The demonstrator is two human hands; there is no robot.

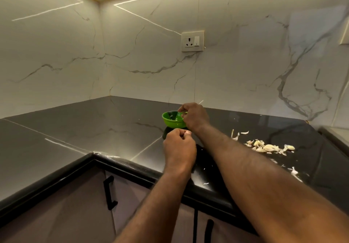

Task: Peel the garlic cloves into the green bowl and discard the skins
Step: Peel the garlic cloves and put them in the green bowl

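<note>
A small green bowl (171, 120) stands on the dark countertop (94, 129). My right hand (194, 118) is over the bowl's right rim, its fingers curled; whether they hold a clove is hidden. My left hand (179, 150) hovers just in front of the bowl, fingers curled, thumb and fingertips pinching a small pale scrap, probably garlic skin (186, 132). A pile of garlic cloves and skins (268, 147) lies on the counter to the right of my right forearm.
Loose skin bits (294, 171) are scattered along the counter's front right. Marble walls meet in a corner behind the bowl, with a wall socket (192, 41) above it. Cabinet doors with black handles (109, 193) sit below the counter edge.
</note>
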